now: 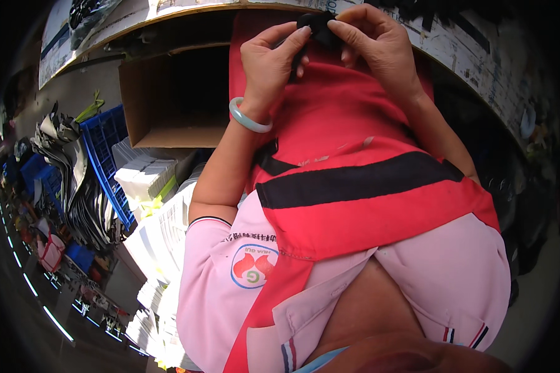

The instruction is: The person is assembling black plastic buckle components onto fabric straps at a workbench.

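Note:
Both hands are raised at the table's edge over my red apron, pinching a small piece of black, cloth-like material. My left hand, with a pale green bangle at its wrist, grips the left side between thumb and fingers. On the other side, my right hand pinches the material with thumb and forefinger. A dark strip seems to hang below the left fingers. The exact kind of piece cannot be made out, since the fingers cover part of it.
The worn, paper-covered table edge curves across the top. Below it on the left stands an open cardboard box. Beyond are a blue plastic crate, draped dark and grey strips and white tied stacks.

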Action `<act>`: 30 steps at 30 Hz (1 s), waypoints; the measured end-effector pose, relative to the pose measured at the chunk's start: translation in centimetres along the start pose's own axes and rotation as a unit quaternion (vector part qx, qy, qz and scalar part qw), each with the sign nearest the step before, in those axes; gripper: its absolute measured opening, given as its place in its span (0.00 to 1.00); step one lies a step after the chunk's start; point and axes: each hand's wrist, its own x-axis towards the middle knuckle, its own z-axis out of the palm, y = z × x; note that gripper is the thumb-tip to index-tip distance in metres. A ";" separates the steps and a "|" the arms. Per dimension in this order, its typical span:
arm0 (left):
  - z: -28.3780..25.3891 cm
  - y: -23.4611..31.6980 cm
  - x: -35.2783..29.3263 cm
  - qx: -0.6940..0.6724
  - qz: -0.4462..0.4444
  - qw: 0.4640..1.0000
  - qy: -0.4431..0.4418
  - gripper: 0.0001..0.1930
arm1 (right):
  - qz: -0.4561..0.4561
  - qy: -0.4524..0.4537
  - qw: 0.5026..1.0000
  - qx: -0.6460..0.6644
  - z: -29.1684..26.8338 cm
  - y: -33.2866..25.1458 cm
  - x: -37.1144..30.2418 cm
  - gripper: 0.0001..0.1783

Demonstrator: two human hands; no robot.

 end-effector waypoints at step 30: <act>-1.7 0.1 -2.4 0.271 0.280 0.909 -0.150 0.14 | 0.141 -0.209 0.967 0.023 -2.4 2.0 0.6 0.17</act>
